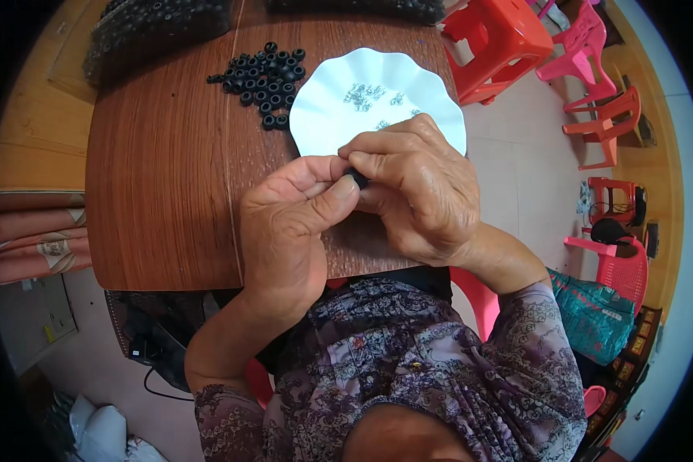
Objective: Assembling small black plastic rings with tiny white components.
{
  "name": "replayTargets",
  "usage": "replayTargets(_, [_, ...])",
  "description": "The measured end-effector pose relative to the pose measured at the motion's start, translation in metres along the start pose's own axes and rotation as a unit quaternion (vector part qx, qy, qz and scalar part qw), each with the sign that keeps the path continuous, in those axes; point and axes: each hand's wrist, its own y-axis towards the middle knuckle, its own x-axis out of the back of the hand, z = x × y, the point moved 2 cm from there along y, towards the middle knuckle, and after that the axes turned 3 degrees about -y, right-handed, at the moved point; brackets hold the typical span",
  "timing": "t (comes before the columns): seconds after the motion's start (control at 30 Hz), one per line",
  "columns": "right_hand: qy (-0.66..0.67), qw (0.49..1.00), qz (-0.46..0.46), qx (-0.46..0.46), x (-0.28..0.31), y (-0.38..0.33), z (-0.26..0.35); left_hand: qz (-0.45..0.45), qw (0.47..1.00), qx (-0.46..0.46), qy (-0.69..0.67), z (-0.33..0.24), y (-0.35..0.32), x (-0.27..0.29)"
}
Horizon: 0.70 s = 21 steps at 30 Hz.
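Observation:
Both hands meet over the near edge of the table, around a small black round part (356, 178). My left hand (289, 208) is closed on it, thumb against its near side. My right hand (423, 181) has thumb and forefinger pinched together at the part's upper end, and its other fingers curl below. Anything tiny between those fingertips is hidden. Just beyond the hands is a white scalloped plate (327, 96) with little clusters of small shiny metal pieces (364, 97). Left of the plate lies a pile of black ring-shaped parts (263, 81) with open centres.
Clear bags of black parts (158, 35) rest at the table's far left, with another bag (362, 9) at the far edge. The brown wooden table (162, 177) has rounded corners. A red stool (497, 46) stands beyond its right side; a teal bag (593, 316) is lower right.

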Motion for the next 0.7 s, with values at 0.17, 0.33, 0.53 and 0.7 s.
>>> replayTargets(0.17, [-0.016, 0.999, -0.005, 0.031, -0.003, 0.003, -0.001, 0.003, 1.0, -0.012, -0.011, -0.001, 0.004, 0.0])
replayTargets(0.33, [-0.023, 0.999, -0.005, 0.034, -0.007, 0.002, -0.002, 0.004, 1.0, -0.017, -0.013, 0.002, 0.007, 0.006])
replayTargets(0.53, [0.009, 1.0, 0.004, -0.015, -0.018, 0.003, 0.001, -0.006, 0.998, -0.066, -0.007, -0.005, -0.001, 0.003])
replayTargets(0.7, [0.035, 0.997, -0.01, -0.073, -0.033, 0.009, -0.001, 0.012, 0.995, -0.096, 0.028, -0.015, -0.003, 0.022])
